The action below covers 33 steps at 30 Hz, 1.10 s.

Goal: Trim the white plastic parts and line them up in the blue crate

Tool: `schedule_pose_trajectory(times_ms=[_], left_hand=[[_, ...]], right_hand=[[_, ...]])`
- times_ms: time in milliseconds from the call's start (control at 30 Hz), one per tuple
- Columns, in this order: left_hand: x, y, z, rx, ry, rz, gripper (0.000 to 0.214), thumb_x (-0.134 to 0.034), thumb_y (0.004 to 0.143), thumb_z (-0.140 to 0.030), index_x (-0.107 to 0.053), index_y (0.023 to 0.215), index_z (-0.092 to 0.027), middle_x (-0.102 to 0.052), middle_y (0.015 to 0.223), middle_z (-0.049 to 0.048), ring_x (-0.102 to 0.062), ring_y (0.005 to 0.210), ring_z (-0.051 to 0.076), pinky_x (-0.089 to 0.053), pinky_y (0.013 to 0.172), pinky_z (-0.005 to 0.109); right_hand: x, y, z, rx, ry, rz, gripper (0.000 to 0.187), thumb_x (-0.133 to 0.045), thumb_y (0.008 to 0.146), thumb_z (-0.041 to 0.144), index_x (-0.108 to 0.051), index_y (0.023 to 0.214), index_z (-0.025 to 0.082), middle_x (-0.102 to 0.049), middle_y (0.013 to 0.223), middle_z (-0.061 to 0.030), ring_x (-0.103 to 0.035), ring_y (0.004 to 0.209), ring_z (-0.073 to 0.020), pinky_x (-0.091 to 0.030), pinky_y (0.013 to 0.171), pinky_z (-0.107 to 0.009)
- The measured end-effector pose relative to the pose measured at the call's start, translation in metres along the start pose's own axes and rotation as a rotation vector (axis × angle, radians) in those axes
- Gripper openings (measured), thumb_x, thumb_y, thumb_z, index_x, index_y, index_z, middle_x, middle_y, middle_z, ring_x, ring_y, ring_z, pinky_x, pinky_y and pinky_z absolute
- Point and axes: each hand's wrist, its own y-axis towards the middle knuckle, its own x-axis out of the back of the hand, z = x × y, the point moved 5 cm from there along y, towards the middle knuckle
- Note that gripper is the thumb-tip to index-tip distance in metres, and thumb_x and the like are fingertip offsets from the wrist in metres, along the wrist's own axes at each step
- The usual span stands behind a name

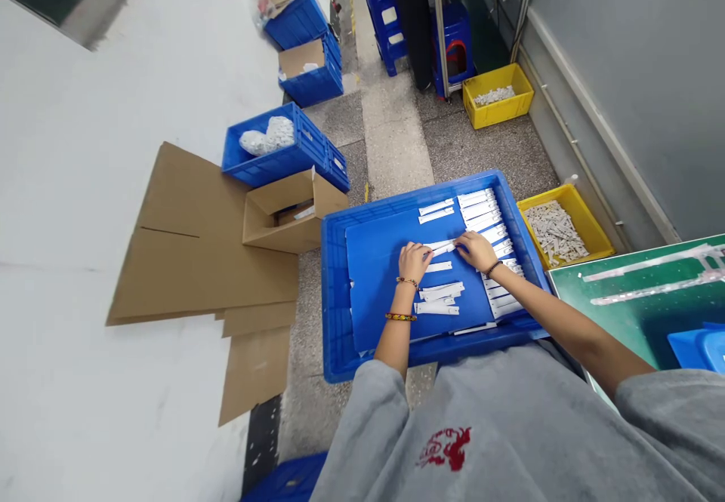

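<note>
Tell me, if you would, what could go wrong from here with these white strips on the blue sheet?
The loose white strips lie unfixed on the blue sheet, so the left hand or right hand might nudge them out of line. The right forearm passes close over the overlapping row at the sheet's edge and might drag it into the blue crate. The left wrist's bracelets could snag a strip.
</note>
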Motion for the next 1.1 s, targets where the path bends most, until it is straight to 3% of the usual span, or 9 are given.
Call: schedule_pose_trajectory(times_ms=[133,300,500,833,967,1100], left_hand=[[0.0,-0.001,-0.003,0.022,-0.005,-0.048,0.016,-0.062,0.091,-0.023,-0.076,0.099,-0.026,-0.07,0.111,0.0083,-0.055,0.11,0.026,-0.042,0.095,0.043],[-0.007,-0.007,-0.005,0.017,-0.034,-0.047,0.012,-0.066,0.088,-0.022,-0.077,0.091,-0.026,-0.072,0.102,0.0052,-0.057,0.103,0.025,-0.044,0.091,0.04],[-0.006,-0.011,-0.006,0.046,-0.08,-0.115,0.017,-0.063,0.09,-0.021,-0.076,0.099,-0.025,-0.071,0.11,0.0056,-0.058,0.106,0.024,-0.045,0.093,0.039],[0.001,-0.02,0.011,0.169,-0.101,-0.266,0.029,-0.055,0.094,-0.023,-0.068,0.12,-0.02,-0.06,0.128,0.0131,-0.055,0.117,0.027,-0.045,0.106,0.041],[0.004,0.002,0.015,0.154,-0.099,-0.268,0.03,-0.048,0.096,-0.021,-0.069,0.119,-0.021,-0.063,0.124,0.0116,-0.056,0.114,0.026,-0.046,0.105,0.041],[0.004,0.052,0.012,0.111,-0.08,-0.225,0.029,-0.052,0.095,-0.019,-0.07,0.117,-0.022,-0.064,0.121,0.0105,-0.056,0.111,0.025,-0.047,0.101,0.039]], right_hand=[[0.0,-0.006,0.005,-0.026,-0.045,-0.01,0.016,-0.059,0.096,0.027,-0.063,0.107,0.016,-0.063,0.109,-0.0063,-0.058,0.105,-0.0213,-0.049,0.091,-0.04],[-0.004,-0.009,0.016,0.035,-0.068,0.021,0.018,-0.061,0.094,0.023,-0.064,0.11,0.016,-0.063,0.113,-0.006,-0.058,0.105,-0.021,-0.048,0.092,-0.039],[-0.002,-0.008,0.02,0.066,-0.115,0.039,0.016,-0.059,0.095,0.025,-0.065,0.107,0.015,-0.058,0.126,-0.0093,-0.053,0.115,-0.0237,-0.045,0.096,-0.04],[0.0,0.032,0.011,0.021,-0.171,0.073,0.025,-0.061,0.097,0.035,-0.064,0.113,0.016,-0.062,0.124,-0.0091,-0.06,0.111,-0.022,-0.052,0.095,-0.043],[0.004,0.048,0.004,-0.014,-0.179,0.074,0.026,-0.061,0.097,0.034,-0.064,0.116,0.017,-0.061,0.126,-0.0097,-0.061,0.112,-0.0223,-0.053,0.096,-0.044],[0.006,0.053,0.002,-0.028,-0.191,0.079,0.026,-0.061,0.097,0.034,-0.064,0.117,0.018,-0.062,0.126,-0.0093,-0.061,0.11,-0.0217,-0.054,0.094,-0.043]])
